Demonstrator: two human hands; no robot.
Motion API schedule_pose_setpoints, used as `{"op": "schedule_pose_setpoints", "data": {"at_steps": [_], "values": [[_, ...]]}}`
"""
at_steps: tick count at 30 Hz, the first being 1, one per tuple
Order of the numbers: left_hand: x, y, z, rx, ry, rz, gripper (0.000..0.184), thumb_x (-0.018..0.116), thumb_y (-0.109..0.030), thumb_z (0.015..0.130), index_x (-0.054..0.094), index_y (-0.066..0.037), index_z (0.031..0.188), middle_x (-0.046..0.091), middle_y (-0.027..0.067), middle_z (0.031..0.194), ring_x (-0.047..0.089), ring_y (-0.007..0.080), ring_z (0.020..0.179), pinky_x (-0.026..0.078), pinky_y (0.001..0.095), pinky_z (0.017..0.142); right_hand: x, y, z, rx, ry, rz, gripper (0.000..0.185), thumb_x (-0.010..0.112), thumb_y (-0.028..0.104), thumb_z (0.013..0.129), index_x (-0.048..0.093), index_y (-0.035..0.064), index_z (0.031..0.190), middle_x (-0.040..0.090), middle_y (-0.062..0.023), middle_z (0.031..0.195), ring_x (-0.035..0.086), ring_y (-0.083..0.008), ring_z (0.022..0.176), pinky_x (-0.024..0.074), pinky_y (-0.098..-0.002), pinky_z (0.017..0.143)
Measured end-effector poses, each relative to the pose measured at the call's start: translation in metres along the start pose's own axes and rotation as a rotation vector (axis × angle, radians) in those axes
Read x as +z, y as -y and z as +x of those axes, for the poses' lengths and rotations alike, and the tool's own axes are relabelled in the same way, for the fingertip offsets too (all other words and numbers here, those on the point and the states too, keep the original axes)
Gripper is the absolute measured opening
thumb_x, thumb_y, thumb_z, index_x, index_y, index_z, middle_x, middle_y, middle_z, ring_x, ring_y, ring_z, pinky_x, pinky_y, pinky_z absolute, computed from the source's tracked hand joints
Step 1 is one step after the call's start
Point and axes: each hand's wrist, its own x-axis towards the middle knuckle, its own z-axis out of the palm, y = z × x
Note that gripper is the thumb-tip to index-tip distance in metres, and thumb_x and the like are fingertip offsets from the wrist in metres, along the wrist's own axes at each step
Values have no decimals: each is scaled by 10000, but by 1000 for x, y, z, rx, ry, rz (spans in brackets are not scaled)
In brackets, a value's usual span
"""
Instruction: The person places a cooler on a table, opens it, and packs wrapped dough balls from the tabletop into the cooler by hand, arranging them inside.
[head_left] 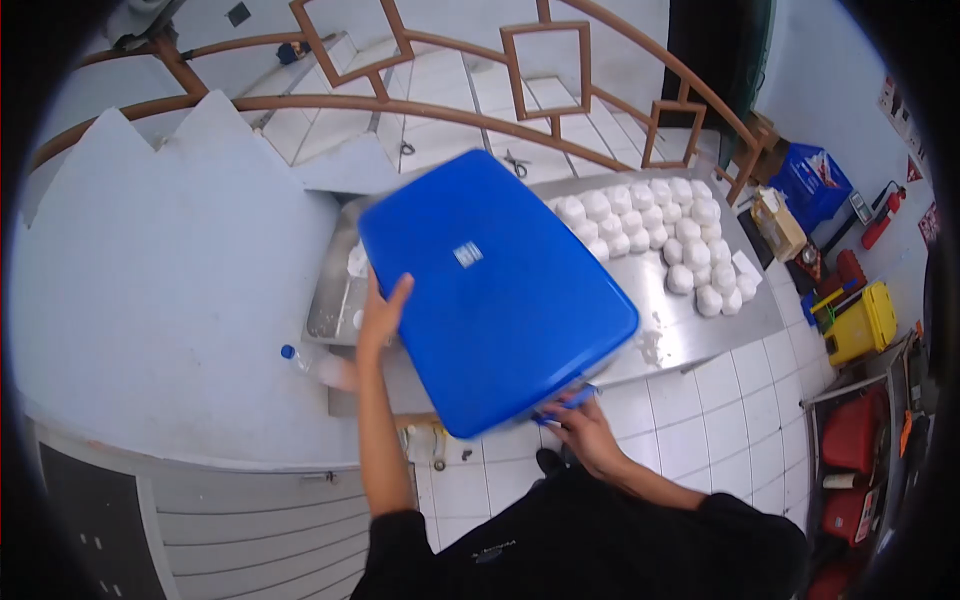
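A large storage box with a blue lid (500,280) is held tilted in front of me, above the steel counter. My left hand (382,312) grips its left side, thumb over the lid's edge and the other fingers mostly hidden. At the near right corner, the fingers of my right hand (583,428) close round a blue handle or latch (568,402) on the box. The box's contents are hidden under the lid. Rows of white rounded pieces (640,215), resembling trimmed young coconuts, sit on the counter to the right.
Behind the box lies a steel sink (335,300). A clear bottle with a blue cap (320,365) is beside my left forearm. A brown metal railing (450,108) runs along the back. A yellow bin (862,325) and a red fire extinguisher (882,218) are at right.
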Motion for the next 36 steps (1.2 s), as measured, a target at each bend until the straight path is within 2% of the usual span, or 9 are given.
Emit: {"op": "schedule_pose_setpoints", "data": {"at_steps": [4, 10, 16, 21, 24, 28, 30, 33, 36], "values": [[-11, -44, -15, 298, -390, 817, 657, 701, -363, 877, 482, 41, 1346, 499, 238, 1383, 487, 377, 1276, 372, 406, 1076, 10, 36, -17, -85, 788, -767, 177, 498, 97, 982, 607, 3, 1086, 647, -111, 1023, 632, -195, 1032, 492, -351, 952], [107, -114, -138, 412, 90, 621, 790, 747, -481, 793, 486, -11, 1372, 459, 184, 1441, 382, 354, 1377, 215, 543, 1140, -24, 71, 60, -357, -124, -399, 309, 495, 234, 1012, 598, -9, 1174, 632, -89, 1069, 621, -176, 1014, 505, -333, 899], [170, -91, -146, 441, -181, 780, 794, 784, -504, 743, 507, -54, 1337, 483, 142, 1415, 410, 324, 1343, 37, 622, 1131, 14, 96, 136, -373, -7, -681, 356, 590, 242, 958, 594, -30, 1186, 629, -100, 1081, 605, -168, 977, 483, -295, 860], [156, -84, -143, 607, -403, 737, 646, 827, -447, 707, 561, -118, 1195, 549, 94, 1308, 472, 311, 1276, 50, 626, 1133, 40, 137, 122, -207, 119, -553, 263, 621, 222, 936, 638, -19, 1037, 647, -81, 1009, 586, -139, 902, 466, -280, 821], [120, -80, -128, 818, -701, 729, 482, 825, -307, 741, 575, -132, 1114, 601, 80, 1164, 533, 312, 1200, 206, 649, 1104, 73, 177, 98, -434, 622, -386, 180, 586, 146, 958, 645, 12, 1063, 649, -57, 1016, 584, -126, 915, 473, -284, 832], [46, -73, -121, 595, -893, 803, 498, 760, -123, 836, 487, -33, 1242, 554, 172, 1179, 606, 319, 1042, 519, 468, 908, 93, 214, 104, -422, 1072, -270, 176, 598, 99, 932, 642, 4, 1074, 651, -64, 951, 607, -133, 885, 496, -294, 809], [20, -83, -104, 326, -1385, 502, 567, 736, -271, 884, 443, 25, 1270, 527, 219, 1197, 603, 338, 1025, 521, 437, 904, 68, 229, 129, -699, 898, -434, 194, 618, 100, 905, 639, 0, 1070, 647, -75, 913, 620, -147, 851, 503, -299, 790], [-12, -133, -72, 205, -1540, 419, 642, 644, -421, 931, 425, 62, 1293, 505, 257, 1245, 586, 371, 1051, 502, 449, 920, 14, 216, 226, -776, 599, -732, 245, 645, 122, 864, 634, -1, 1076, 648, -95, 875, 640, -176, 810, 511, -306, 769], [-90, -99, -73, 60, -1499, 537, 637, 607, -400, 955, 406, 70, 1335, 470, 274, 1323, 568, 396, 1104, 482, 452, 952, -58, 197, 401, -675, 431, -1610, 520, 687, 278, 816, 580, 8, 1248, 597, -231, 1230, 542, -371, 1193, 450, -447, 986]]}}
